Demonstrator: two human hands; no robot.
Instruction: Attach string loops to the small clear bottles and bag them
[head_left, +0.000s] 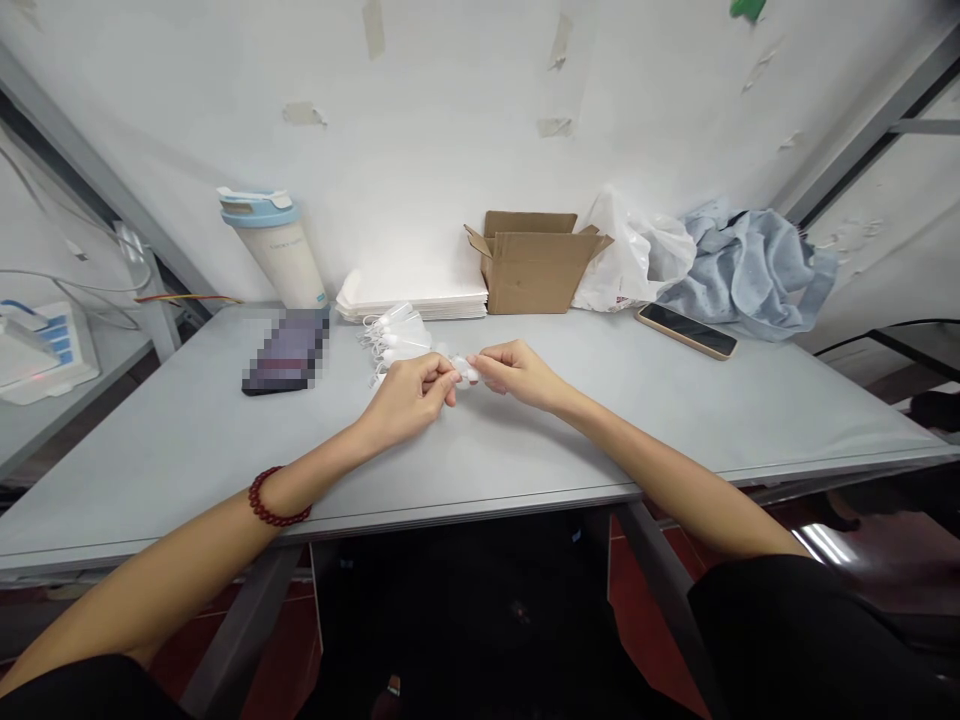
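Observation:
Near the middle of the grey table, my left hand [412, 398] and my right hand [520, 374] meet over a small translucent white piece [465, 372]. Both hands are closed in a pinch, each on one side of it. Its exact kind is too small and too covered by fingers to tell. Just beyond my left hand lies a bunch of white tags [400, 333] with thin white strings; my fingers hide part of the bunch.
Along the wall stand a tumbler [279, 250], a stack of white sheets [412, 297], an open cardboard box [534, 270], a white plastic bag [637, 250] and crumpled blue cloth [757, 270]. A phone [686, 330] lies at right; a blurred-out dark flat object [289, 352] lies at left.

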